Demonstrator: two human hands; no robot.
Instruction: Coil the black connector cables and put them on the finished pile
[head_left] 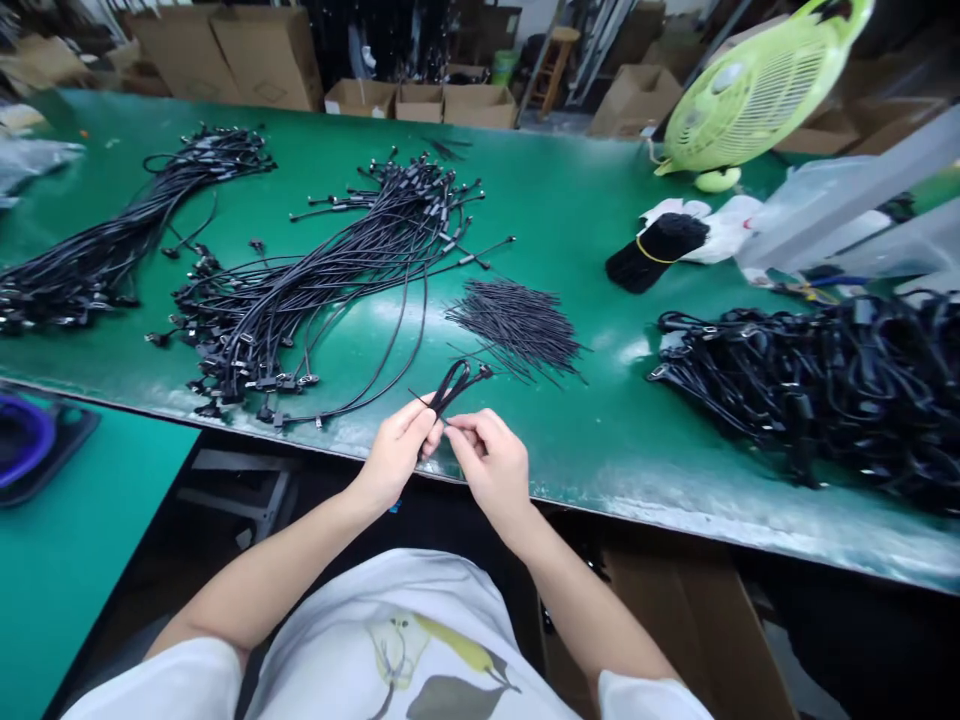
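Observation:
My left hand (399, 450) and my right hand (491, 462) meet at the near edge of the green table (585, 200). Together they pinch a folded black cable (454, 384) that loops up and away from my fingers. A thin black tie wire pokes out between my fingertips. Both hands have their fingers closed. Just beyond them lies a loose pile of thin black tie wires (517, 325).
Spread black cables (330, 270) lie to the left, another bundle (112, 230) at the far left, and a heap of coiled cables (817, 385) at the right. A banded black wire bundle (656, 250), a green fan (757, 90), plastic bags and cardboard boxes stand behind.

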